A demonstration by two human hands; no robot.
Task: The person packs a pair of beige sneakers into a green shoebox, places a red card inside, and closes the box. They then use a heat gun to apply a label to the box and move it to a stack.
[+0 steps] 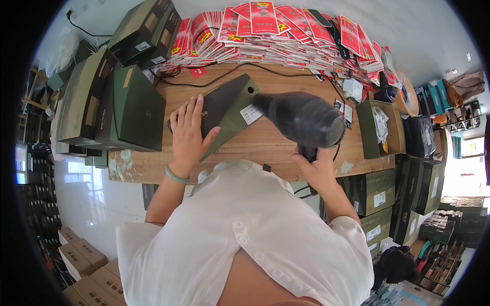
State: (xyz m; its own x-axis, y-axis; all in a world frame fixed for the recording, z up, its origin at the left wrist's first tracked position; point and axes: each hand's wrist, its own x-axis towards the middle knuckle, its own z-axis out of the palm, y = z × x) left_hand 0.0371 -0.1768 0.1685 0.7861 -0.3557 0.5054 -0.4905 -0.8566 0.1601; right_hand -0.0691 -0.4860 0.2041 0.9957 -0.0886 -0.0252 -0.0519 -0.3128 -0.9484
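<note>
Left hand (188,133) lay flat, fingers spread, on a dark green box (224,108) on the wooden table (265,148) — right hand (315,168) gripped a black hair dryer (301,118) aimed at the box. Red packets (275,30) were piled beyond.

One dark green flat box (224,109) lies on the one wooden table (265,140); one black hair dryer (301,118); two hands; about five green boxes (115,97) stacked at the left; red packets (270,30) too many to count, perhaps several dozen; one open green box (380,130)
</note>
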